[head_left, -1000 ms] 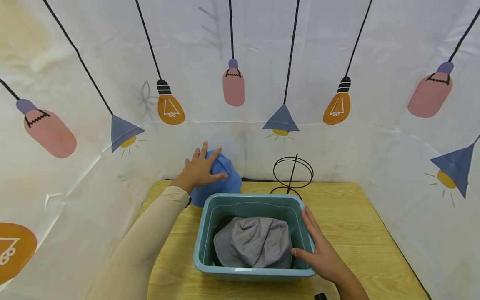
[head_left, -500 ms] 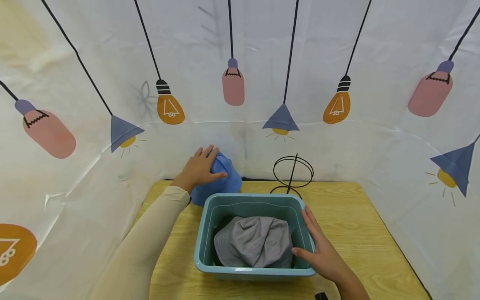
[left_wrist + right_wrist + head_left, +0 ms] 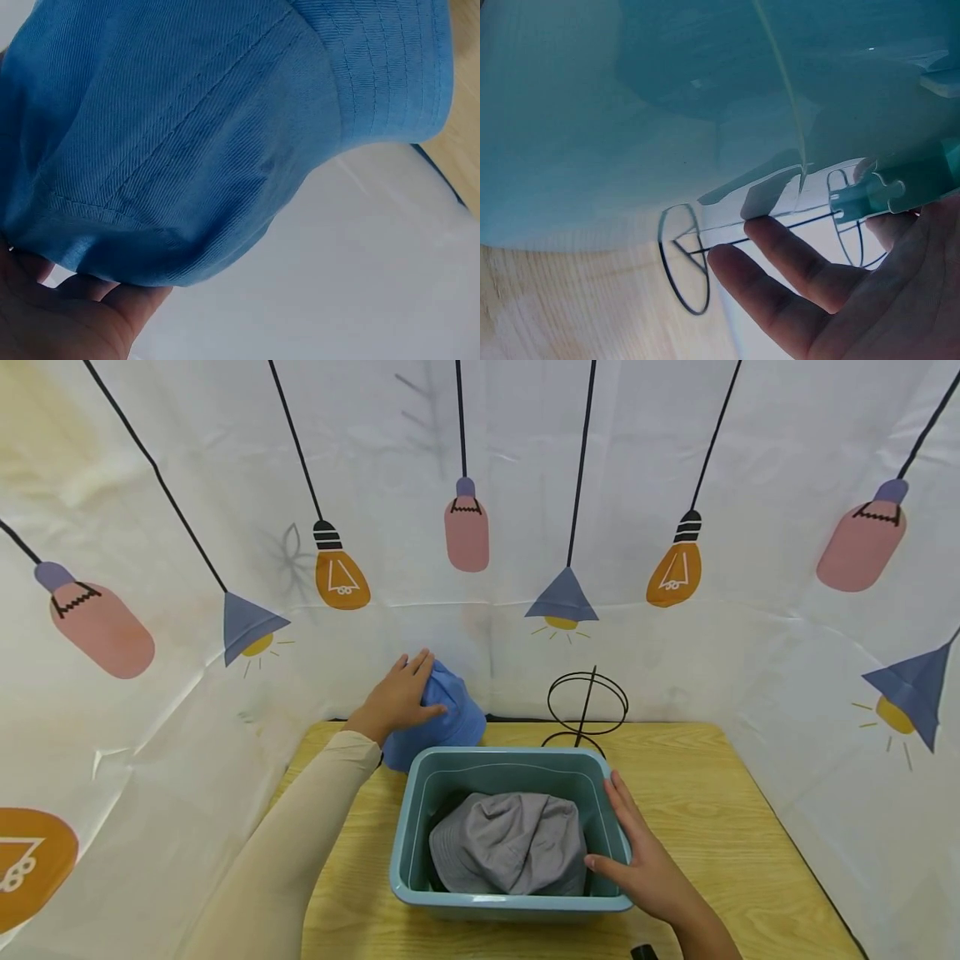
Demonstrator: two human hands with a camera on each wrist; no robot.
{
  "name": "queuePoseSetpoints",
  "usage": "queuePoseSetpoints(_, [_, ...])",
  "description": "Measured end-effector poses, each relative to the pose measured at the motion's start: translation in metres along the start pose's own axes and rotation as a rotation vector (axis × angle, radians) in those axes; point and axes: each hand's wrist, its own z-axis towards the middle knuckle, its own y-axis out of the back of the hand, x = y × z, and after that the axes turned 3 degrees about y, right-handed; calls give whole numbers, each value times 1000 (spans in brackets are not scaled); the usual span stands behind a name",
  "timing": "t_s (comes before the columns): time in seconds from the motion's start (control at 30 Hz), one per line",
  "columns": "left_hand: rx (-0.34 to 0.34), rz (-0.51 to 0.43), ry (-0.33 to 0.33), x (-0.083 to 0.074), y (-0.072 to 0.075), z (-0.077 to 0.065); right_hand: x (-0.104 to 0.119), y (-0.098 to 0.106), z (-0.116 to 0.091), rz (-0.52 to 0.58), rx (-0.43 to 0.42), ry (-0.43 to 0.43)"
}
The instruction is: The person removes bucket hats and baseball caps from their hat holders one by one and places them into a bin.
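At the back left of the table, a blue cap [image 3: 453, 697] leans near the wall. My left hand [image 3: 397, 697] holds its crown, fingers along the far side and thumb across the front. The left wrist view shows the cap's stitched brim and crown [image 3: 187, 120], with the left fingers [image 3: 135, 304] partly hidden behind its edge. A grey cap [image 3: 517, 843] lies crumpled inside a teal plastic bin [image 3: 510, 903]. My right hand [image 3: 648, 868] rests at the bin's right rim, thumb over the inner side. Its fingers [image 3: 780, 300] are extended and apart beside the wall.
Behind the bin stands a black wire stand [image 3: 585, 710] with round hoops. A small black object [image 3: 642, 952] shows at the bottom edge. The wooden table [image 3: 690, 802] is bordered by a white wall covering [image 3: 495, 668] printed with lamps.
My left fingers, spread over the blue cap a second ago, have drawn together and slid slightly lower along it. The cap, the bin and my right hand look nearly unmoved.
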Motion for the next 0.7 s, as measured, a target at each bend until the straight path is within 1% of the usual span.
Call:
queuePoseSetpoints(0.23, [14,-11,1,0,7,-2,1,0,0,2,0,-16])
queuePoseSetpoints(0.47, [32,-24,16,3,8,0,2,0,0,6,3,-23])
queuePoseSetpoints(0.7, [3,-42,11,3,14,0,2,-1,0,10,5,-12])
